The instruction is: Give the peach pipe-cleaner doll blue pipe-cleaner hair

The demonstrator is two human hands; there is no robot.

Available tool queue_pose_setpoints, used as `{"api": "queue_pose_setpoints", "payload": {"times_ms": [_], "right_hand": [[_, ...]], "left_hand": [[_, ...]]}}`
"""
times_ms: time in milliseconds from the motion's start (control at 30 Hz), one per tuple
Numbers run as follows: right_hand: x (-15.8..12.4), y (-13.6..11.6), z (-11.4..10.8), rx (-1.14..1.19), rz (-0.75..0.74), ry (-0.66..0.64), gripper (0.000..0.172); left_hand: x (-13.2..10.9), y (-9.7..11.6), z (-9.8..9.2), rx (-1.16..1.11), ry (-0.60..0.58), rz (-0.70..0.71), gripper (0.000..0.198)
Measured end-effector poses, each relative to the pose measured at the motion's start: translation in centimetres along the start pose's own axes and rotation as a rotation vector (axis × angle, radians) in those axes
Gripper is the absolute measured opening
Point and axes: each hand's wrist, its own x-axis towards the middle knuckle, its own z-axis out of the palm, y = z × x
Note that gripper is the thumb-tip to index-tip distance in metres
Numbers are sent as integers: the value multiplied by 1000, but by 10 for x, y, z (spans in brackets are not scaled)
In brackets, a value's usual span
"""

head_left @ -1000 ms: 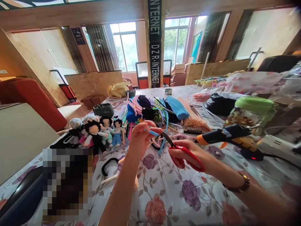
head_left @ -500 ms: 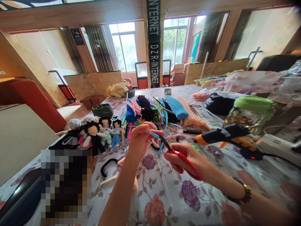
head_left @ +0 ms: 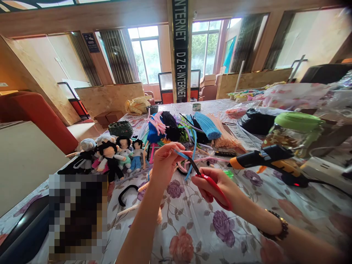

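Observation:
My left hand (head_left: 165,163) is raised over the flowered tablecloth (head_left: 198,227), its fingertips pinched on a short blue pipe cleaner (head_left: 180,154). My right hand (head_left: 217,187) grips red-handled scissors (head_left: 205,179), and their dark blades meet the blue piece just right of my left fingertips. Beyond both hands lies a heap of pipe cleaners (head_left: 181,128) in blue, black, pink and tan bundles.
Several small yarn dolls (head_left: 110,154) lie at the left. An orange and black glue gun (head_left: 269,159) rests at the right beside a green-lidded jar (head_left: 295,132). A dark woven basket (head_left: 121,128) and a tape roll (head_left: 196,106) stand farther back. A black curved piece (head_left: 128,192) lies near my left forearm.
The scissors' blades have drawn together on the blue pipe cleaner and my right hand has slid slightly left. My left hand keeps its pinch in nearly the same spot.

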Motion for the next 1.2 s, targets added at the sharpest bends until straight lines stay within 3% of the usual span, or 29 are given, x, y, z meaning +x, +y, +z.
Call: {"api": "queue_pose_setpoints", "payload": {"times_ms": [167, 433, 600, 767, 1200], "right_hand": [[4, 3, -2, 27, -39, 54, 43], [7, 1, -8, -123, -106, 195, 45], [9, 1, -10, -262, -176, 264, 46], [11, 6, -12, -293, -211, 266, 46], [14, 7, -9, -45, -127, 171, 41]], "left_hand": [[0, -1, 3, 9, 7, -16, 26], [-1, -6, 7, -64, -86, -66, 35], [-1, -9, 9, -11, -48, -73, 22], [-2, -8, 12, -32, 14, -61, 16], [-4, -12, 17, -89, 137, -79, 23]]}}
